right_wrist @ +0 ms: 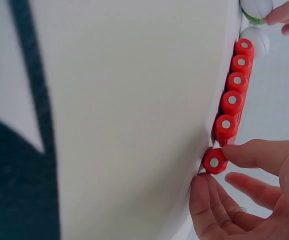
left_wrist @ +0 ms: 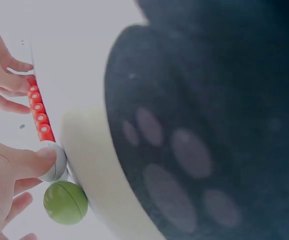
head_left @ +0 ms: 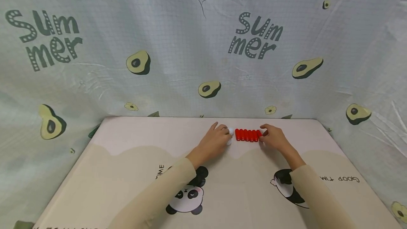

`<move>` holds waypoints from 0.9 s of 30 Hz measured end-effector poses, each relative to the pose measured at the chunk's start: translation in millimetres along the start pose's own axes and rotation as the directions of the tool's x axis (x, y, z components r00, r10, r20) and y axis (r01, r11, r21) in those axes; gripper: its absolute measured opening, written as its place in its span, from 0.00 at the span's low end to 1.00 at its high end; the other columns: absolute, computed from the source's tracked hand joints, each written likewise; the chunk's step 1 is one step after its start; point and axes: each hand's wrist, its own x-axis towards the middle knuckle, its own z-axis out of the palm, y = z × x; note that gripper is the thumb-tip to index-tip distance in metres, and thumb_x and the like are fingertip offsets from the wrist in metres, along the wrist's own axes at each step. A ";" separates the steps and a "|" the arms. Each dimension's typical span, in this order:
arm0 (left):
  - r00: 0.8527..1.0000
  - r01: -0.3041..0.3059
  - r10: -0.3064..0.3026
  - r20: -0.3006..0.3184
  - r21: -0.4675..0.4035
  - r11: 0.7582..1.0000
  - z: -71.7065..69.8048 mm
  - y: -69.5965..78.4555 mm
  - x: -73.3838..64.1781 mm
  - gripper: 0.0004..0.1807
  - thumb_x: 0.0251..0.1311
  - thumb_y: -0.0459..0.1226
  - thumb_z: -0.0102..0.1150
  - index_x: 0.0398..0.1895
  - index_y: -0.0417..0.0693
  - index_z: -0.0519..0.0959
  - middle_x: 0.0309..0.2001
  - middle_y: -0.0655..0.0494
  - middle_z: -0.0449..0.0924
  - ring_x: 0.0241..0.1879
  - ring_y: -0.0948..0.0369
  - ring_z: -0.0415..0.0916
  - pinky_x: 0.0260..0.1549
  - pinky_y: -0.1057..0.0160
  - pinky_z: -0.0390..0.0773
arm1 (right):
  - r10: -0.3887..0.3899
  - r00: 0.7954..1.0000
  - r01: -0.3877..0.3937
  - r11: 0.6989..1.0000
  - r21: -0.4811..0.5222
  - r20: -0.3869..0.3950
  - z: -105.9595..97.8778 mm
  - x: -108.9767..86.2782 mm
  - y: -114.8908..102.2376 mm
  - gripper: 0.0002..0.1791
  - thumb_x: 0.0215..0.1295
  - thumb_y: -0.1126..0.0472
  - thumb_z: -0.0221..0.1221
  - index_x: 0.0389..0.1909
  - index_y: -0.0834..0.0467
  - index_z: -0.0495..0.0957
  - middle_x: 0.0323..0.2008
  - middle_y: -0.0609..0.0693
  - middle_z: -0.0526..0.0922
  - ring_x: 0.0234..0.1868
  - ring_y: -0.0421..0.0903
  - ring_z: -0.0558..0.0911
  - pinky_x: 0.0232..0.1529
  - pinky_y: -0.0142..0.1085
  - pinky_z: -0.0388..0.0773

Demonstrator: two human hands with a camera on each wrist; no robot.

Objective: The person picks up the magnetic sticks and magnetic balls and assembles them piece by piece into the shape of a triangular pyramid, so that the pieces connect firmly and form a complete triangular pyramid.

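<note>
Several red rods (head_left: 246,135) with pale round dots on their ends lie side by side in a row at the table's far part. My right hand (head_left: 272,137) pinches the endmost rod (right_wrist: 214,161) between thumb and fingers; a small gap parts it from the others. At the row's other end is my left hand (head_left: 217,139), its thumb resting on a white ball (left_wrist: 55,162) with a finger curled behind it. Beside that ball sits a green ball (left_wrist: 65,202), close to the left fingers. In the head view the left hand hides most of both balls.
A pale table mat (head_left: 105,172) with printed pandas and lettering covers the table. Behind it hangs a curtain (head_left: 171,45) printed with avocados and "summer". The table's far edge runs just behind the hands.
</note>
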 end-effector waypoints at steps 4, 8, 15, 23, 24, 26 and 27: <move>1.000 -0.005 0.005 0.003 -0.020 1.000 -3.0 1.7 1.4 0.14 0.70 0.38 0.61 0.55 0.53 0.86 0.56 0.56 0.86 0.64 0.57 0.75 0.74 0.48 0.66 | 0.032 1.000 -0.032 0.999 -0.009 -0.002 -0.4 3.3 0.3 0.25 0.65 0.64 0.60 0.61 0.71 0.75 0.47 0.69 0.85 0.44 0.60 0.83 0.44 0.48 0.85; 1.000 -0.006 0.006 -0.001 -0.066 0.998 -5.3 3.9 0.8 0.12 0.70 0.36 0.61 0.53 0.49 0.87 0.53 0.55 0.85 0.58 0.58 0.77 0.65 0.59 0.76 | 0.063 0.998 -0.063 0.998 -0.012 0.002 -1.6 4.5 0.1 0.23 0.64 0.64 0.61 0.58 0.72 0.77 0.46 0.69 0.85 0.44 0.60 0.83 0.43 0.47 0.84; 1.000 0.018 -0.018 0.000 -0.152 0.988 -6.6 4.2 -2.0 0.12 0.70 0.37 0.63 0.53 0.48 0.86 0.51 0.54 0.84 0.49 0.59 0.77 0.54 0.66 0.81 | 0.112 0.994 -0.112 0.994 0.013 0.013 -4.7 3.7 -1.8 0.24 0.65 0.63 0.62 0.59 0.70 0.76 0.49 0.69 0.84 0.46 0.61 0.81 0.45 0.48 0.83; 0.999 -0.014 0.005 -0.041 -0.235 0.972 -11.8 4.1 -8.2 0.10 0.69 0.34 0.62 0.51 0.45 0.86 0.48 0.52 0.85 0.46 0.58 0.79 0.52 0.64 0.81 | 0.146 0.989 -0.147 0.988 0.043 0.014 -5.6 -1.3 1.5 0.25 0.65 0.63 0.62 0.60 0.70 0.75 0.51 0.70 0.82 0.47 0.61 0.80 0.44 0.46 0.85; 0.999 -0.014 0.002 -0.048 -0.251 0.968 -12.4 4.3 -9.3 0.10 0.69 0.34 0.63 0.50 0.45 0.86 0.48 0.52 0.85 0.47 0.57 0.79 0.53 0.64 0.81 | 0.149 0.989 -0.149 0.988 0.042 0.014 -5.6 -1.9 1.7 0.24 0.65 0.63 0.62 0.60 0.70 0.75 0.52 0.70 0.82 0.47 0.61 0.80 0.44 0.46 0.85; 0.998 -0.007 -0.010 -0.057 -0.293 0.956 -13.2 4.6 -11.5 0.11 0.67 0.34 0.64 0.50 0.44 0.86 0.49 0.51 0.85 0.48 0.57 0.81 0.55 0.62 0.82 | 0.153 0.988 -0.153 0.987 0.040 0.012 -5.7 -3.9 1.0 0.24 0.66 0.63 0.62 0.60 0.69 0.76 0.52 0.70 0.82 0.47 0.60 0.80 0.45 0.46 0.85; 0.998 0.003 -0.023 -0.058 -0.319 0.948 -13.4 4.7 -12.7 0.11 0.67 0.34 0.65 0.50 0.43 0.86 0.49 0.51 0.85 0.49 0.57 0.81 0.56 0.62 0.82 | 0.151 0.989 -0.151 0.988 0.037 0.010 -6.0 -5.0 0.4 0.24 0.66 0.62 0.62 0.60 0.69 0.76 0.52 0.70 0.81 0.46 0.61 0.80 0.45 0.46 0.85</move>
